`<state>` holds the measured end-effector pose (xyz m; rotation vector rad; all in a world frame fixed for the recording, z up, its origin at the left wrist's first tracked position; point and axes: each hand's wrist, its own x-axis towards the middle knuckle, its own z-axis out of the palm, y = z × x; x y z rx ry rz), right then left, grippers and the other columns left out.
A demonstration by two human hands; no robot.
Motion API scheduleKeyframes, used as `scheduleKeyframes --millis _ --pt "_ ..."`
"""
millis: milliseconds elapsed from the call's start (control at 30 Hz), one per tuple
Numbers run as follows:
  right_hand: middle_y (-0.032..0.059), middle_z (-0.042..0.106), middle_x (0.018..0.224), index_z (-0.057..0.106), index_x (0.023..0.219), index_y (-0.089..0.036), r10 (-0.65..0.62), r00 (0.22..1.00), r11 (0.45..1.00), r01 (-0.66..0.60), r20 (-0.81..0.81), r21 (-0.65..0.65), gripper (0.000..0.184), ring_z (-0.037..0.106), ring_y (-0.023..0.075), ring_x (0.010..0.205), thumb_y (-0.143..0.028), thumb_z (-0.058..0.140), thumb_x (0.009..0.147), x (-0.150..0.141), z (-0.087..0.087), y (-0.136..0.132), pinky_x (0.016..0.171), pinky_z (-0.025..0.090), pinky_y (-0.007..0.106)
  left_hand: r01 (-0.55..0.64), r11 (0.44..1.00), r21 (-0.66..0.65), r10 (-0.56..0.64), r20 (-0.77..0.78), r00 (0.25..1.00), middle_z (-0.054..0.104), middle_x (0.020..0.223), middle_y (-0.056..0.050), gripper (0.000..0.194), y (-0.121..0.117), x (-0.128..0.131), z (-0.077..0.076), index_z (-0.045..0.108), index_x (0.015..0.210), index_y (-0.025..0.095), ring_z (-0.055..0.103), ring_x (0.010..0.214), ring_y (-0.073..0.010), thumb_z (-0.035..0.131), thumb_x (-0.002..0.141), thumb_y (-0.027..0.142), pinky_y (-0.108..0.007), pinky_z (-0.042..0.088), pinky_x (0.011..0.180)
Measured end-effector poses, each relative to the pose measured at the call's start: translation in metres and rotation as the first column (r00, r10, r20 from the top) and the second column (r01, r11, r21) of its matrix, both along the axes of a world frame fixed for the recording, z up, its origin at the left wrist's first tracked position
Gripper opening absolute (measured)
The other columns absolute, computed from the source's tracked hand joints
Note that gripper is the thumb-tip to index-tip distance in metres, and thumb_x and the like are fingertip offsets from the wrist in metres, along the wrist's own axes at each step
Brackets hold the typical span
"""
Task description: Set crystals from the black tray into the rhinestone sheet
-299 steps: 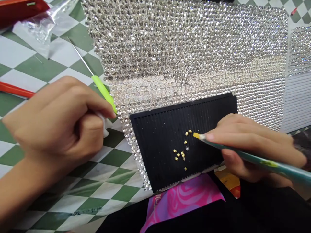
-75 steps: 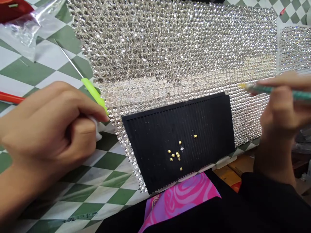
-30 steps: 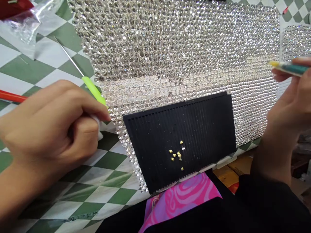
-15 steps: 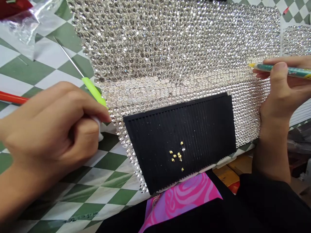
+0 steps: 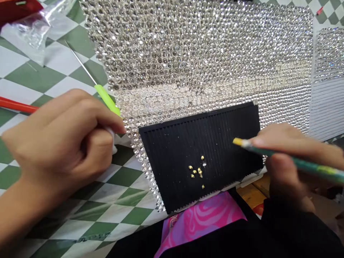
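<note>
My right hand grips a green pencil-like pick, its yellow tip over the right part of a black ridged tray. Several small gold studs and one clear stone sit in the tray's grooves, left of the tip and apart from it. My left hand is closed around a lime-handled needle tool, with a white piece showing under the fingers. The tray lies on a large sheet of clear rhinestones, which my left fingertips nearly reach.
The green-and-white checkered tabletop spreads left of the sheet. A red rod, a clear plastic bag and a red object lie at left. Pink printed fabric and dark clothing lie below the tray.
My right hand has come down from the upper right of the rhinestone sheet, bringing the pick's tip over the tray. My left hand has barely moved.
</note>
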<state>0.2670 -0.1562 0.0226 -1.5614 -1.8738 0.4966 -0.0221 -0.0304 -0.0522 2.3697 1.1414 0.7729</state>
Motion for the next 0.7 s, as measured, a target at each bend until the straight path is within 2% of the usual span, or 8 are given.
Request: scheduleKeyframes --millis 100,200,367,533,700 --pt "0.0058 0.067 0.080 0.066 0.104 -0.009 0.171 0.976 0.984 -0.177 -0.132 -0.031 0.027 0.063 0.0128 0.073 -0.005 0.055 0.079 -0.017 0.003 -0.003 0.059 0.053 0.030 0.063 0.998 0.003 -0.063 -0.026 0.998 0.045 0.066 0.002 0.020 0.002 0.001 0.003 0.052 0.068 0.014 0.037 0.065 0.0018 0.033 0.074 0.017 -0.018 0.026 0.066" --pt "0.0088 0.069 0.083 0.064 0.102 -0.005 0.297 0.945 0.948 -0.309 -0.139 -0.074 0.025 0.064 0.0125 0.076 -0.003 0.057 0.078 -0.022 -0.002 0.000 0.062 0.055 0.029 0.147 0.989 -0.026 -0.149 -0.091 0.985 0.048 0.069 0.002 0.019 0.004 0.000 0.007 0.053 0.071 0.014 0.040 0.069 0.0013 0.034 0.076 0.015 -0.017 0.029 0.066" --pt "0.0126 0.070 0.089 0.064 0.105 0.000 0.289 0.949 0.956 -0.294 -0.125 -0.018 0.031 0.064 0.0148 0.081 -0.003 0.062 0.074 -0.023 -0.009 -0.002 0.062 0.056 0.030 0.097 0.995 -0.031 -0.100 -0.089 0.991 0.048 0.070 0.002 0.021 0.004 -0.001 0.010 0.053 0.070 0.015 0.041 0.069 0.0013 0.033 0.077 0.014 -0.017 0.030 0.065" --pt "0.0108 0.071 0.080 0.066 0.095 -0.005 0.321 0.942 0.944 -0.326 -0.098 -0.046 0.020 0.065 0.0140 0.072 -0.005 0.057 0.078 -0.026 -0.007 0.001 0.058 0.056 0.030 0.116 0.993 -0.037 -0.118 -0.079 0.990 0.050 0.069 0.001 0.021 0.005 -0.001 0.010 0.054 0.070 0.016 0.042 0.067 0.0005 0.035 0.078 0.016 -0.018 0.032 0.063" --pt "0.0103 0.072 0.082 0.067 0.095 -0.007 0.337 0.939 0.938 -0.341 -0.071 -0.063 0.020 0.066 0.0144 0.072 -0.005 0.057 0.078 -0.029 -0.004 0.002 0.059 0.057 0.030 0.091 0.992 -0.085 -0.098 -0.085 0.992 0.051 0.069 0.001 0.022 0.006 -0.001 0.011 0.055 0.069 0.016 0.044 0.067 -0.0007 0.035 0.078 0.018 -0.020 0.032 0.064"
